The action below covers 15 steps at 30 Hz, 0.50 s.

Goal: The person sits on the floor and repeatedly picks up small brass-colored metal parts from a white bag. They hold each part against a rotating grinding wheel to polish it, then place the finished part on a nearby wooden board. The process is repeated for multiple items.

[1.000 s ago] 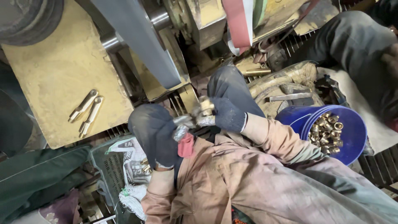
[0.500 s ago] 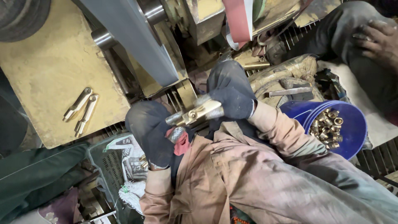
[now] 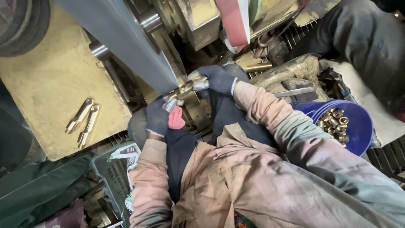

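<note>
We held a brass fitting between both gloved hands, its long axis running from seven o'clock to one o'clock. The left hand was closed on the lower end, with a red rag tucked against the palm; the right hand was closed on the upper end. The fitting lay at one o'clock from the left hand and at eight o'clock from the right, and touched the grey sanding belt at its lower edge. Both hands were equally near it.
</note>
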Motion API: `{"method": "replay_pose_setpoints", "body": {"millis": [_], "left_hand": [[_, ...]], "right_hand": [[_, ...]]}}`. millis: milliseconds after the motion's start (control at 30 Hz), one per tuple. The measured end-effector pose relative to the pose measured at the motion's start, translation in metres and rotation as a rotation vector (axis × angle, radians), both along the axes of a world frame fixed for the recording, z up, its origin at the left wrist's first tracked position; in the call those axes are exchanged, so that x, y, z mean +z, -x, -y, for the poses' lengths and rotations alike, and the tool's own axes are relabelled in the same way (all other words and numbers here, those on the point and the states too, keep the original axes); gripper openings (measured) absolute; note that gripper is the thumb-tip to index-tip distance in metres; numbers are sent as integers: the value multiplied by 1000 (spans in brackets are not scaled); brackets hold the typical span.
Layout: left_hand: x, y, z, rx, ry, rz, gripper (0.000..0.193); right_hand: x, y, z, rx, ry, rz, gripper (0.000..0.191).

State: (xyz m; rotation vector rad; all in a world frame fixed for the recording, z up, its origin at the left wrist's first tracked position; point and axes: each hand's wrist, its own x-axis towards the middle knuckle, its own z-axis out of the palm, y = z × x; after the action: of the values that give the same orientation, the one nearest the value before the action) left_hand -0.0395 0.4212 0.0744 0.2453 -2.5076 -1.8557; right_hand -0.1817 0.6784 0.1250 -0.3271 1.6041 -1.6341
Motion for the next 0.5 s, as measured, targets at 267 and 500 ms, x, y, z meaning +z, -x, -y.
{"method": "replay_pose_setpoints", "body": {"millis": [267, 500], "left_hand": [[-38, 15, 5, -46, 49, -36, 17], [-49, 25, 5, -69, 239, -158, 16]], "right_hand": [[-25, 15, 7, 17, -129, -260, 25], [-38, 25, 17, -24, -103, -118, 25]]}}
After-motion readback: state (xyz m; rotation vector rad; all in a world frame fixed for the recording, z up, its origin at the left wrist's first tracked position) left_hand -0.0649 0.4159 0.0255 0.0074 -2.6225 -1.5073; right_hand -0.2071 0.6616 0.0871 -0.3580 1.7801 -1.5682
